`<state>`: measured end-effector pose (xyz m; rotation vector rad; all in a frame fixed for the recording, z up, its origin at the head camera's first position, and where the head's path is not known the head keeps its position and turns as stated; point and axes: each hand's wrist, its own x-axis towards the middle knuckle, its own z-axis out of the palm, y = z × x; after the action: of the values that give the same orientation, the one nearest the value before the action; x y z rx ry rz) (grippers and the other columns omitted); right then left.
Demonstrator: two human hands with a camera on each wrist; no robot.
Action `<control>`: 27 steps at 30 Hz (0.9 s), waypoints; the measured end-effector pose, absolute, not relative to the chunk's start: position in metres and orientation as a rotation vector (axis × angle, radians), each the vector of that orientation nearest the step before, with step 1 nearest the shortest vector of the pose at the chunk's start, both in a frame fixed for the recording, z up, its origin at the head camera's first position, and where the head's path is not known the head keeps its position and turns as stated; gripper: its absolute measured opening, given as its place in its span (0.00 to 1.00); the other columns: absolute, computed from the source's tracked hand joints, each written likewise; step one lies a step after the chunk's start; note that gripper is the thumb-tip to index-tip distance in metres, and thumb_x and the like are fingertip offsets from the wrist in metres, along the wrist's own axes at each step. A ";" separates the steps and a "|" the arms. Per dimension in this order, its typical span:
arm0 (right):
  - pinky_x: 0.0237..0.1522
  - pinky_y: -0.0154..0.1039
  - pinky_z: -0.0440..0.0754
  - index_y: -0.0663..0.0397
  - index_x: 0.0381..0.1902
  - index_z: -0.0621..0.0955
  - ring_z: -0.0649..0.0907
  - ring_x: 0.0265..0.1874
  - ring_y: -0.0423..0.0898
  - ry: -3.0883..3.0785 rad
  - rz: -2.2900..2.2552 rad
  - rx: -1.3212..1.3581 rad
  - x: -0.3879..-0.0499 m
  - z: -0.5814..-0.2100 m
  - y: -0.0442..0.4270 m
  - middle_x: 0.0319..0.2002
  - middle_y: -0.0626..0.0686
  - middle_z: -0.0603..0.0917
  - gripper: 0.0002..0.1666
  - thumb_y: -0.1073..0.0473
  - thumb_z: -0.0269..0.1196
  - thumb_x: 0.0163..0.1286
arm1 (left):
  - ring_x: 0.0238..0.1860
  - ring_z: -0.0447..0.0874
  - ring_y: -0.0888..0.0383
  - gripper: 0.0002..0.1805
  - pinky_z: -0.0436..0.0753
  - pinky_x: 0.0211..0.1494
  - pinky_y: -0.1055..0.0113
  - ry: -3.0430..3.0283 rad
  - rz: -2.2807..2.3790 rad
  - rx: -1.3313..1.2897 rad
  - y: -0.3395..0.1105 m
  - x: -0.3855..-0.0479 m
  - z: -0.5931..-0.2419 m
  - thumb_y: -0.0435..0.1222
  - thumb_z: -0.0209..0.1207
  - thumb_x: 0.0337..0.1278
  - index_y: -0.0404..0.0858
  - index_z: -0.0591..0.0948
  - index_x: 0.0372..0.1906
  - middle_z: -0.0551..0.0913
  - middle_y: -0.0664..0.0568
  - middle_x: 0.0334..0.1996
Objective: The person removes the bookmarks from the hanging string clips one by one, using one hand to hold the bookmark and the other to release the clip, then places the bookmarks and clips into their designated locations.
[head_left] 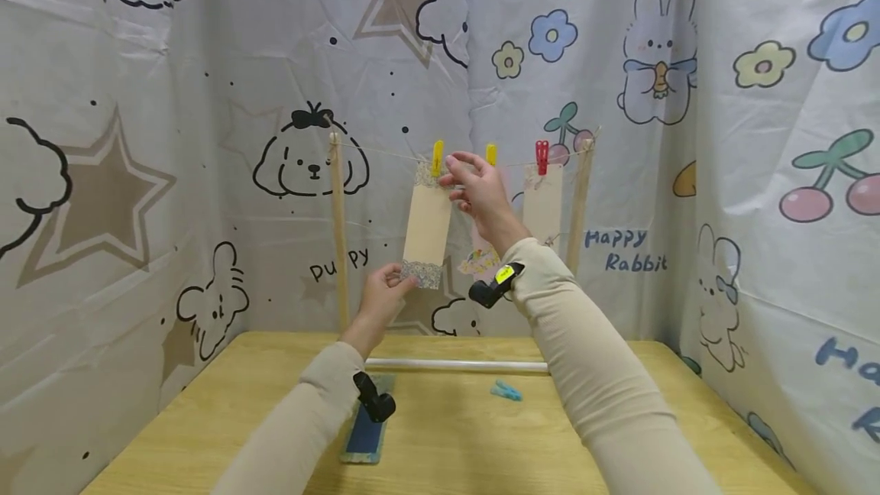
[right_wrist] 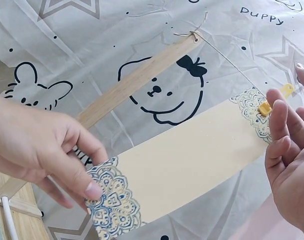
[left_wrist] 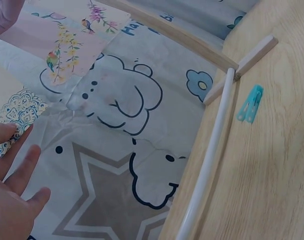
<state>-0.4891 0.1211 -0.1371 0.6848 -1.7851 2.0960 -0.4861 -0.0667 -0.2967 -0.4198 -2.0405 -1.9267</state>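
Observation:
A long cream card (head_left: pixel 428 224) with blue lace-patterned ends hangs from a string (right_wrist: pixel 231 65), held at its top by a yellow clothespin (head_left: pixel 437 159). My left hand (head_left: pixel 378 300) pinches the card's lower left corner between thumb and fingers; the right wrist view shows this card (right_wrist: pixel 176 160) tilted. Beside the top right edge, my right hand (head_left: pixel 484 193) has loosely bent fingers close to the yellow clothespin (right_wrist: pixel 264 108), with nothing visibly gripped. Partly behind the right hand hangs a pink flowered card (left_wrist: pixel 67 47) under another yellow clothespin (head_left: pixel 491 154).
Farther right, a red clothespin (head_left: pixel 542 156) holds another card (head_left: pixel 543 201). Wooden posts (head_left: pixel 338 235) carry the string, and a white rod (head_left: pixel 457 365) spans their base. On the table (head_left: pixel 454 449) lie a blue clothespin (head_left: pixel 506 390) and a dark blue card (head_left: pixel 364 434).

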 end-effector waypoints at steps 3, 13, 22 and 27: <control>0.20 0.27 0.71 0.51 0.74 0.70 0.77 0.18 0.40 -1.805 2.092 0.681 -0.491 -0.133 0.119 0.32 0.51 0.88 0.32 0.49 0.63 0.78 | 0.40 0.81 0.56 0.16 0.81 0.40 0.69 -2.020 -1.942 -0.413 -0.065 -0.487 -0.300 0.28 0.64 0.68 0.25 0.79 0.55 0.86 0.40 0.43; 0.18 0.27 0.69 0.53 0.81 0.60 0.74 0.15 0.37 -2.056 1.972 0.655 -0.496 -0.115 0.112 0.27 0.52 0.88 0.39 0.44 0.58 0.81 | 0.35 0.80 0.61 0.13 0.79 0.44 0.65 -2.000 -1.951 -0.419 -0.058 -0.485 -0.303 0.27 0.63 0.69 0.24 0.78 0.53 0.85 0.42 0.37; 0.20 0.28 0.71 0.52 0.80 0.64 0.77 0.18 0.37 -2.166 1.922 0.612 -0.497 -0.104 0.105 0.33 0.55 0.89 0.39 0.40 0.55 0.81 | 0.39 0.82 0.58 0.12 0.80 0.49 0.61 -2.017 -1.976 -0.452 -0.058 -0.484 -0.304 0.29 0.62 0.71 0.26 0.79 0.53 0.86 0.37 0.42; 0.20 0.27 0.73 0.53 0.79 0.65 0.79 0.17 0.37 -2.209 1.953 0.570 -0.497 -0.101 0.103 0.40 0.60 0.89 0.37 0.40 0.54 0.81 | 0.37 0.81 0.60 0.10 0.79 0.46 0.64 -2.004 -1.997 -0.472 -0.057 -0.484 -0.305 0.29 0.62 0.71 0.27 0.79 0.49 0.87 0.41 0.39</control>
<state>-0.4974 0.1034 -0.1013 0.5698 -2.2088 1.9532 -0.4837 -0.0570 -0.3046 -0.4720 -2.0044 -1.9971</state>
